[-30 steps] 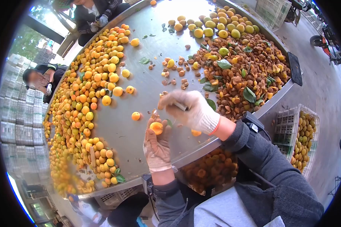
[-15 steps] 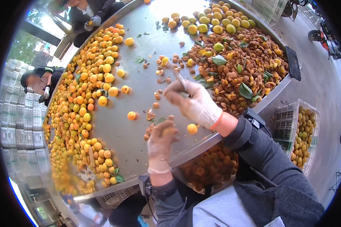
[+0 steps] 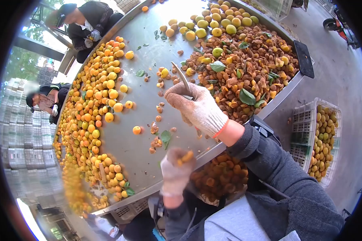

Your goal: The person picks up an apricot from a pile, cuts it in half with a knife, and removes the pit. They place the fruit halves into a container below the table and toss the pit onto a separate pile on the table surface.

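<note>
My right hand (image 3: 199, 108), in a stained white glove, is closed round a small curved knife (image 3: 182, 78) whose blade points up and left over the metal table (image 3: 128, 148). Blurred by motion, my gloved left hand (image 3: 177, 168) is near the table's front edge, with orange-yellow apricot pieces (image 3: 186, 157) at its fingers. A green leaf (image 3: 165, 136) and pits (image 3: 156, 142) lie just beyond it. One whole apricot (image 3: 136, 130) sits to the left of these. Below the edge, a container of halved apricots (image 3: 221, 176) is partly hidden by my arms.
Whole apricots (image 3: 93, 96) cover the table's left side. A heap of pits and scraps (image 3: 245, 72) lies at the right, near a dark flat object (image 3: 304, 59). A white crate (image 3: 303, 132) of fruit stands on the floor. Two people (image 3: 94, 20) work across the table.
My left hand has moved down toward the table's front edge, now with fruit pieces at its fingers. The whole apricot near the front edge is no longer visible there. The view has shifted slightly.
</note>
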Demonstrator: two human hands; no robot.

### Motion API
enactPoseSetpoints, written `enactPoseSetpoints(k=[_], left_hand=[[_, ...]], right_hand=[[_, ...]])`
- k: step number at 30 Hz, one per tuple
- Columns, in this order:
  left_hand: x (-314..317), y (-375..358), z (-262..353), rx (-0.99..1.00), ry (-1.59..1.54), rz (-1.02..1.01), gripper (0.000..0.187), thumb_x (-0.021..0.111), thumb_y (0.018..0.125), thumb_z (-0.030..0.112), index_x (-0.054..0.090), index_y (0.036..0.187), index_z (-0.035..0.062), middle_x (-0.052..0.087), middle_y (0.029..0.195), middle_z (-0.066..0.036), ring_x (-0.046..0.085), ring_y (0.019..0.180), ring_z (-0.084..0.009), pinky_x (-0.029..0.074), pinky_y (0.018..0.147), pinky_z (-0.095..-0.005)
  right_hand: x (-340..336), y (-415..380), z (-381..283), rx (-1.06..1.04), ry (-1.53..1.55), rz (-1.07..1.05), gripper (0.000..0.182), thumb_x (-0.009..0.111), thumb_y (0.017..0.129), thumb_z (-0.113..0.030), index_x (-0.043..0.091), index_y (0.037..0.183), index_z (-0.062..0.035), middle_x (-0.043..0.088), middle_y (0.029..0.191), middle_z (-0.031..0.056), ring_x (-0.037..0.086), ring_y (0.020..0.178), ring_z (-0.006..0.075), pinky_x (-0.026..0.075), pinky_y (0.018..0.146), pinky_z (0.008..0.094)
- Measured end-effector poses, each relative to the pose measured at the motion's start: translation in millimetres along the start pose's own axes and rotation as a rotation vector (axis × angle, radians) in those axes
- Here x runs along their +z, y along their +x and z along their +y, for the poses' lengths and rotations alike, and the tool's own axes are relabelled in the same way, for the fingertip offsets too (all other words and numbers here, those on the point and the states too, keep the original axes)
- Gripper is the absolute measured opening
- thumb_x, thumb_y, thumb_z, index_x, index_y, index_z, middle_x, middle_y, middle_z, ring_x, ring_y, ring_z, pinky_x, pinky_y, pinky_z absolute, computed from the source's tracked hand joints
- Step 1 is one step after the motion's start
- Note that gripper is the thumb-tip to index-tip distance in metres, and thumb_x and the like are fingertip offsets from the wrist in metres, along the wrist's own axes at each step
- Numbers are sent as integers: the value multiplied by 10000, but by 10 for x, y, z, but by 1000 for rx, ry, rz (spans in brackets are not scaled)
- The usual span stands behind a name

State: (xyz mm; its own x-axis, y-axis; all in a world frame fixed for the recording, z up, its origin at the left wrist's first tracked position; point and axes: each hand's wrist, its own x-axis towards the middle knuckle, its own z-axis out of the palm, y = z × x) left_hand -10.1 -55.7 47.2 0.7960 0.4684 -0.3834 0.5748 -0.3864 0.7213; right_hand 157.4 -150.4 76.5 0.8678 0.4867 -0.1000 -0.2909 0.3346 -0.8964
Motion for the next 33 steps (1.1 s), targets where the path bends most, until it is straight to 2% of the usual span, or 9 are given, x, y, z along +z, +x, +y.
enactPoseSetpoints(k=[4, 10, 14, 17, 19, 21, 24, 28, 33], left_hand=[[-171, -350, 231, 423, 73, -241, 461, 821, 668, 142, 604, 1058, 28, 607, 1136, -153, 603, 1038, -244, 479, 884, -336], [-718, 937, -674, 204, -339, 454, 458, 625, 861, 30, 481, 1293, -21, 551, 1285, -115, 527, 1173, -210, 436, 978, -330], [-834, 1577, -911, -5, 706, 444, 468, 581, 901, 243, 500, 1318, 46, 550, 1269, -192, 576, 1114, -354, 471, 923, -384], [-755, 1607, -824, 15, 777, 460, 449, 601, 885, 205, 513, 1291, 36, 615, 1093, -163, 611, 997, -319, 482, 883, -383], [-684, 1499, -806, 195, 309, 430, 417, 600, 880, 103, 510, 1276, 10, 627, 968, -118, 633, 836, -227, 536, 774, -351], [-648, 1148, -601, 24, -640, 235, 406, 569, 879, -37, 510, 1275, 26, 630, 969, -125, 634, 689, -159, 587, 636, -300], [-598, 731, -577, 141, -1322, 17, 425, 612, 885, 2, 504, 1295, 41, 632, 1095, -168, 672, 929, -272, 605, 788, -346], [-500, 466, -468, 253, -1551, -53, 408, 637, 858, -25, 541, 1252, 16, 603, 1175, -181, 633, 1038, -301, 568, 902, -372], [-438, 463, -530, 272, -1667, -114, 375, 666, 843, -11, 569, 1205, -19, 605, 1178, -172, 619, 1057, -275, 521, 975, -373]], right_hand=[[21, -60, -172, 175, 30, 39, 158, 667, 845, -185, 647, 940, -59, 610, 780, -9, 508, 607, 47, 397, 508, 214], [-136, 68, -172, 159, 55, -64, 206, 640, 880, -234, 604, 947, -44, 530, 660, -8, 432, 478, 64, 349, 436, 226], [-242, 214, -97, 192, 787, 101, 231, 603, 914, -256, 545, 1003, -51, 393, 641, -52, 368, 499, 56, 297, 443, 197], [-83, -4, 299, 476, 346, 17, 216, 617, 897, -226, 587, 1035, -62, 355, 588, -69, 330, 444, 62, 309, 421, 203], [-26, -104, 192, 430, 186, -146, 202, 639, 876, -206, 621, 1027, -73, 405, 580, -66, 361, 441, 57, 315, 417, 215], [118, -95, 166, 205, -197, -233, 219, 623, 856, -240, 647, 916, -31, 631, 751, 58, 568, 683, 95, 475, 619, 266], [215, -144, 451, -3, -378, -279, 193, 612, 868, -208, 656, 972, -52, 609, 695, 30, 561, 652, 121, 462, 615, 290], [273, -269, 531, -283, -818, -390, 178, 608, 860, -192, 647, 985, -72, 622, 685, 138, 633, 660, 334, 495, 613, 401], [349, -373, 546, -206, -990, -466, 188, 598, 834, -176, 638, 990, -80, 638, 801, 197, 630, 765, 392, 508, 667, 441]])
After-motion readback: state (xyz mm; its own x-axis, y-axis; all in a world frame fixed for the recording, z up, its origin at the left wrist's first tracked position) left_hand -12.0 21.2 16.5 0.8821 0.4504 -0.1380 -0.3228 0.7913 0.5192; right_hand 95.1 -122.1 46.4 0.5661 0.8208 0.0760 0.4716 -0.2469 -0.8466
